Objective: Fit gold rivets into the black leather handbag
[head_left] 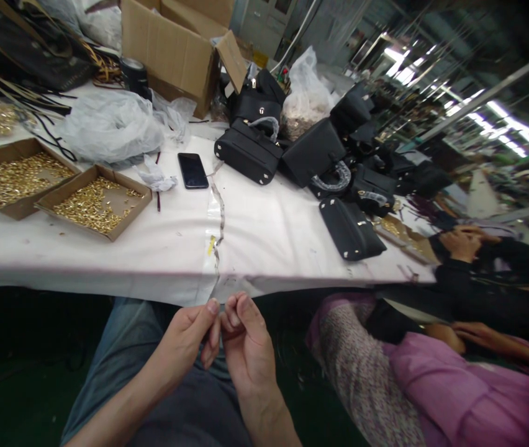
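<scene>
My left hand (pixel 194 332) and my right hand (pixel 248 341) meet over my lap, just in front of the near edge of the white-covered table (pixel 171 242). The left thumb presses on its curled forefinger. On the right, the fingers are bent in toward the thumb. Whatever either hand pinches is hidden or too small to make out. Straight ahead, a torn seam (pixel 220 214) with tape along it runs across the table cover. Beyond it lies a black phone (pixel 192 170).
Two cardboard trays (pixel 134 214) of small gold metal parts stand at the left. Black handbags (pixel 250 149) crowd the right, beside a clear plastic bag (pixel 308 93). A cardboard box (pixel 171 56) stands behind. Close at my right sits a person in pink (pixel 460 385); another person's hands (pixel 464 242) are beyond.
</scene>
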Demonstrator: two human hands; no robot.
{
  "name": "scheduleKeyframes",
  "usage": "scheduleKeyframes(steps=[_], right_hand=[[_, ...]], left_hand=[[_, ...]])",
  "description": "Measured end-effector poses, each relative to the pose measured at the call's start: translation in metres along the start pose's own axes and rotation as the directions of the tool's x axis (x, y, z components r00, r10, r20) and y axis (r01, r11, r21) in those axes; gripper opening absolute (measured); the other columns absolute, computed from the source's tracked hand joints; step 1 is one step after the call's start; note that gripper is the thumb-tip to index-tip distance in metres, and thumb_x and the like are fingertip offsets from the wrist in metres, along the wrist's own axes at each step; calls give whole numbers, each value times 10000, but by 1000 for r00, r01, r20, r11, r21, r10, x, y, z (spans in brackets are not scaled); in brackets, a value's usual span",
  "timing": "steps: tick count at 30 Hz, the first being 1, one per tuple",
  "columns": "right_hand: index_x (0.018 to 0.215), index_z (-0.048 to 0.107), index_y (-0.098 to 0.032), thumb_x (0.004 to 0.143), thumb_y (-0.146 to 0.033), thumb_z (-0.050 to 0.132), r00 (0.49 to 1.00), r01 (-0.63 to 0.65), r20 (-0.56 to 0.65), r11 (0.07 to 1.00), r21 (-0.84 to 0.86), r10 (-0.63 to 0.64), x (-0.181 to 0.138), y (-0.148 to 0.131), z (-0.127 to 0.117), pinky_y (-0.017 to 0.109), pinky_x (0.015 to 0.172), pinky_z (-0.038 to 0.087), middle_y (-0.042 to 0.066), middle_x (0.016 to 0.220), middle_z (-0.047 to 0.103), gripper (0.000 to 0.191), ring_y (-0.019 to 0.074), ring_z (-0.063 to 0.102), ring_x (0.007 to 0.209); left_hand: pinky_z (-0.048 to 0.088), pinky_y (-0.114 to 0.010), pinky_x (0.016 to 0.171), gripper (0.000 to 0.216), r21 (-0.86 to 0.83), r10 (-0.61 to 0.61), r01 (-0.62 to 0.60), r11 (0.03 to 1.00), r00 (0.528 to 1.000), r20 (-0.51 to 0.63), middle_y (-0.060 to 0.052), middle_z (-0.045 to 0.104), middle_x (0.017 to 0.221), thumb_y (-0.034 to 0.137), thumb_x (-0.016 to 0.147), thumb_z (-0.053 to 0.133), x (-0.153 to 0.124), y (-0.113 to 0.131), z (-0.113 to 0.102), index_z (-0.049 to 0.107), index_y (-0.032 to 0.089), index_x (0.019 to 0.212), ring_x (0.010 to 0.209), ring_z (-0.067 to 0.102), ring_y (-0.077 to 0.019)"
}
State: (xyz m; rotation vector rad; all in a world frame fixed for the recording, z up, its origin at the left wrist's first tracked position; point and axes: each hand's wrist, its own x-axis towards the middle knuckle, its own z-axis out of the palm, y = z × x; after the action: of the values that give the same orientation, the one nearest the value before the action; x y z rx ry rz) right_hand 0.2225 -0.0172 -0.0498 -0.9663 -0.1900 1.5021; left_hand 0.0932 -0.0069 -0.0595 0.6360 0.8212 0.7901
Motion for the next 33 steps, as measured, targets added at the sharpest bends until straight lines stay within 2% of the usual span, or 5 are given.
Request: scheduleKeyframes(steps=[13, 17, 24, 33], right_hand=[[957, 829, -182, 949, -361, 903, 1000, 4, 13, 998, -66, -3, 0, 4, 2, 213, 633, 462, -19, 745, 557, 193, 104, 431, 651], [934, 835, -178, 953, -348, 897, 1000, 16, -16, 996, -86, -17, 0, 6, 2, 221, 623, 480, 2, 786, 612, 182, 107, 445, 651], [978, 828, -198, 899, -317, 950, 996, -3, -87, 1000, 5, 3, 2, 10, 3, 205, 691, 576, 24, 980, 712, 187, 108, 565, 746], [943, 819, -190, 898, -308, 959, 999, -9, -34, 999, 32, 10, -1, 9, 3, 180, 697, 601, -1, 905, 711, 188, 87, 606, 718]], left_hand=[[355, -228, 443, 695, -54, -32, 30, 998, 999, -36, 17, 458, 443, 708, 1056, 575, 3, -3, -3, 582, 175, 610, 399, 443, -108], [358, -228, 444, 696, -51, -35, 33, 998, 999, -41, 15, 459, 440, 700, 1061, 574, 3, -4, -4, 585, 172, 608, 398, 445, -108], [378, -227, 459, 658, -81, -31, 27, 996, 998, -54, 23, 461, 472, 672, 1069, 580, 3, -6, -7, 582, 175, 639, 420, 448, -108], [375, -226, 456, 666, -119, -25, 18, 993, 998, -53, 28, 445, 467, 674, 1066, 587, 0, -4, -7, 572, 172, 628, 411, 444, -104]])
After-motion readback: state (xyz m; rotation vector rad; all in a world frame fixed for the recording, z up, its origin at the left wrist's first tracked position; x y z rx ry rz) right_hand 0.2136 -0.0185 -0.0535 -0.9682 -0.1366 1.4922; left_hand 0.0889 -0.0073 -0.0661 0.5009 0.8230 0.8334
